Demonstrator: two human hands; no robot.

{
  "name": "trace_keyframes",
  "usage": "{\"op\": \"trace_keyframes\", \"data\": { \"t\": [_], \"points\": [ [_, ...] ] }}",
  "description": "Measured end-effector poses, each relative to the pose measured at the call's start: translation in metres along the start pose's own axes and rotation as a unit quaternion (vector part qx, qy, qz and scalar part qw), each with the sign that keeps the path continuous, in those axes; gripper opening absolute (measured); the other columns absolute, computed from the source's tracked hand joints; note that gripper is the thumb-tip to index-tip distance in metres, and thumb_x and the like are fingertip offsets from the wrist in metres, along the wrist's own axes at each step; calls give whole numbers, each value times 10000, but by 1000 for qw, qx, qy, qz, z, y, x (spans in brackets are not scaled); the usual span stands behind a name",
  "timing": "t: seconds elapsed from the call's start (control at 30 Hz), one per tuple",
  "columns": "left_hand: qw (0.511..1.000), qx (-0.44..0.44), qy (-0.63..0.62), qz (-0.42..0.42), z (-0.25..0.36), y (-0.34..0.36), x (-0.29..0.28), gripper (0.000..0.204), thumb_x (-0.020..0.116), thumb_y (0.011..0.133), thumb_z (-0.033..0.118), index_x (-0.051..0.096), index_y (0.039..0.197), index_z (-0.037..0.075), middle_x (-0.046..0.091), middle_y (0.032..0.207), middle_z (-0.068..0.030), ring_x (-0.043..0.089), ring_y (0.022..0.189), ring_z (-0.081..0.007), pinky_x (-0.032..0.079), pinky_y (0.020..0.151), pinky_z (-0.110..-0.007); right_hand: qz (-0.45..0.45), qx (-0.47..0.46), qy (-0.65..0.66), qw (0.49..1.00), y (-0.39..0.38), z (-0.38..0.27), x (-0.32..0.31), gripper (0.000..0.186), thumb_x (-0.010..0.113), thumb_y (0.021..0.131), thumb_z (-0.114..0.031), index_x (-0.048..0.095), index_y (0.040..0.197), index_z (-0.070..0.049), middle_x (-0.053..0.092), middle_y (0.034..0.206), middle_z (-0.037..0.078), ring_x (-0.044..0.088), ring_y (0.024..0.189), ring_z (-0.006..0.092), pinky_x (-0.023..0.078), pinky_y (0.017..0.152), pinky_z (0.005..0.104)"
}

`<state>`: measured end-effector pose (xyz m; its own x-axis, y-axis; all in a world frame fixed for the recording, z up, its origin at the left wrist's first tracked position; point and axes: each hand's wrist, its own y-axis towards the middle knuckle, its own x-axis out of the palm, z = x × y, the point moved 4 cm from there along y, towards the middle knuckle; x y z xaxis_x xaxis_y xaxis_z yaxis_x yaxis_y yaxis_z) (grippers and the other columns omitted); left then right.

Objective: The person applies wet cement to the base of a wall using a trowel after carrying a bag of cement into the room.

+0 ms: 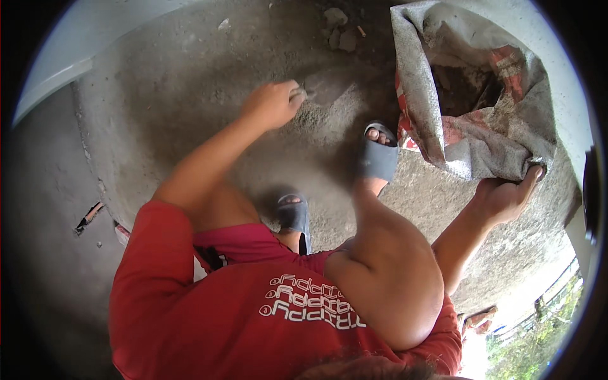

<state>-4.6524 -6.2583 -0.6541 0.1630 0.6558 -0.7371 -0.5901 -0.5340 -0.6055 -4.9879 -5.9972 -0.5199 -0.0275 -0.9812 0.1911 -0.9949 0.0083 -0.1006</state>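
Note:
My left hand [275, 104] is closed in a fist low over the dusty floor. Reaching out from its fingers to the right is a grey, flat, trowel-like blade [329, 87], blurred and almost the colour of the ground. Its handle is mostly hidden in my grip. My right hand [510, 196] pinches the near rim of a woven sack [487, 142], with the thumb stretched along the outside. The sack is dusty white with red patches and stands with its mouth open. Inside it lies dark material [465, 88] that I cannot make out clearly.
My feet, in grey slide sandals [378, 158], are planted between the sack and my left arm. Broken lumps [339, 28] lie at the far side of the floor. A pale wall [544, 38] rises behind the sack. A cracked edge [82, 133] runs along the left.

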Motion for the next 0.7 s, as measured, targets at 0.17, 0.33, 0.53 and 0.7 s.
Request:
{"op": "trace_keyframes", "data": {
  "t": [0.17, 0.33, 0.53, 0.7],
  "points": [
    [993, -29, -17, 117, 8, 73, -20, 387, 543, 935, 434, 674, 1110, 114, 699, 972, -185, 659, 916, -405, 521, 804, -499, -2, -7, -18, 1000, -5, 0, 5, 425, 548, 987, -235, 525, 1280, 72, 545, 1284, 208, 542, 1176, 336, 463, 998, 479],
    [987, -18, 42, 153, 21, 121, -69, 349, 514, 945, 424, 681, 1098, 157, 699, 1052, -150, 638, 1028, -372, 500, 878, -498, 3, -7, -32, 999, -6, -3, 4, 402, 539, 992, -238, 543, 1267, 55, 549, 1280, 198, 545, 1177, 316, 465, 1003, 455],
    [979, 50, 83, 178, 35, 116, -109, 300, 561, 918, 330, 693, 1005, 75, 695, 989, -199, 643, 948, -421, 503, 812, -510, 24, 1, -19, 1000, -7, -1, -2, 322, 584, 976, -234, 607, 1160, 28, 622, 1115, 133, 621, 1019, 227, 548, 848, 368],
    [979, 32, 107, 173, 47, 92, -126, 308, 553, 921, 361, 689, 1017, 102, 699, 981, -165, 649, 924, -391, 502, 804, -509, 2, 3, -9, 1000, -13, -6, 2, 301, 604, 970, -243, 605, 1131, 12, 632, 1073, 114, 641, 961, 220, 561, 799, 351]
  ]
}}
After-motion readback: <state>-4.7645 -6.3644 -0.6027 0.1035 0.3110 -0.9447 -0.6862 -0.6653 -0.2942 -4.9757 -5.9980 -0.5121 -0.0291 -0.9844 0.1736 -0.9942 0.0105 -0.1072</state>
